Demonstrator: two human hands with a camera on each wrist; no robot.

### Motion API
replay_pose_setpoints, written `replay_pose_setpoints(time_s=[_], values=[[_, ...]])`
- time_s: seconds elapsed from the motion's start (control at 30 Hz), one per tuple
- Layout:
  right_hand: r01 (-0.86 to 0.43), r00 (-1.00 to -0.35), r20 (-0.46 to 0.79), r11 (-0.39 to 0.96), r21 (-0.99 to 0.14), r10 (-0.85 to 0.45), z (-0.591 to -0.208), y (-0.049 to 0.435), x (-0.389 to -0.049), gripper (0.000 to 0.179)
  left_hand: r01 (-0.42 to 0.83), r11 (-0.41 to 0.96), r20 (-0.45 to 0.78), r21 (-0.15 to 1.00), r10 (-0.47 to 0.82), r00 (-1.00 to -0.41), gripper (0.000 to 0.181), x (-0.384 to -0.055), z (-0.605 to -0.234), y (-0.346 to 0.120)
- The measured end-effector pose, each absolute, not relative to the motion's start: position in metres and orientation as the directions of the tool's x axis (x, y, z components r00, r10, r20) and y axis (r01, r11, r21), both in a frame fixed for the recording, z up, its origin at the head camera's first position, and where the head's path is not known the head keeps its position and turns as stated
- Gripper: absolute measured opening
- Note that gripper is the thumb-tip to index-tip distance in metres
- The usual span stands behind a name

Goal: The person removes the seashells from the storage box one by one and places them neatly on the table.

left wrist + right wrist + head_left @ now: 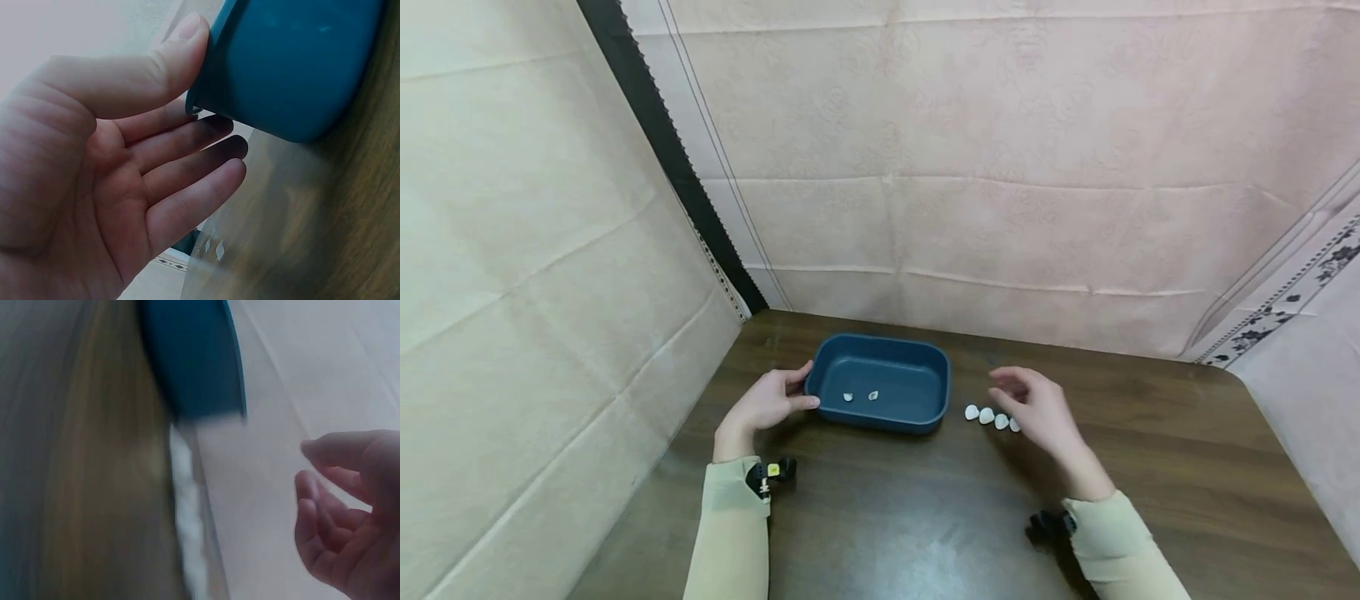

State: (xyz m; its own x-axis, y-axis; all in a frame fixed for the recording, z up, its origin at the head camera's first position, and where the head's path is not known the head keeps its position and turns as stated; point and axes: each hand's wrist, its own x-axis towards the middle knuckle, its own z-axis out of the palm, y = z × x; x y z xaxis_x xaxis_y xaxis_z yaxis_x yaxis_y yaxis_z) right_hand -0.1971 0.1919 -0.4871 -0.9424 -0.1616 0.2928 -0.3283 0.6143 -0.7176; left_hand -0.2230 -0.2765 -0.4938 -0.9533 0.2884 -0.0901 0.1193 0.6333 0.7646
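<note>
A dark blue rectangular dish (880, 418) with rounded corners stands on the wooden table. Two small whitish, shell-like pieces (873, 395) lie inside it. My left hand (767, 402) holds the dish's left end, thumb at the near corner and fingers toward the far one. In the left wrist view the thumb (181, 56) lies against the rim, with the other fingers stretched out below. To the right of the dish, several small white rounded pieces (987, 415) lie in a row. Over the row's right end hovers my right hand (1033, 408), fingers loosely bent and nothing between them.
Pale patterned cloth (1000, 167) hangs behind the table, and more cloth (535, 275) covers the left side. Brown tabletop (880, 517) extends in front of the dish and to the right. Each wrist carries a small black camera (1047, 527).
</note>
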Motion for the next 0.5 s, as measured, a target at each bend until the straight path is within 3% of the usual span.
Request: replay_pose_setpoints(time_s=[0.13,0.27,0.5], values=[[-0.428,-0.902,0.318,0.508,-0.747,-0.292,-0.479,0.133,-0.213,0.024,0.110,0.631,-0.098,0.768,0.285,-0.954,0.074,-0.222,-0.494,-0.277],[-0.454,-0.859,0.240,0.456,-0.766,-0.453,-0.481,0.078,-0.234,0.023,0.106,0.631,-0.104,0.768,0.288,-0.952,0.074,-0.222,-0.492,-0.277],[-0.445,-0.785,0.020,0.542,-0.713,-0.619,-0.497,0.002,-0.260,0.029,0.111,0.617,-0.090,0.779,0.286,-0.954,0.074,-0.222,-0.492,-0.275]])
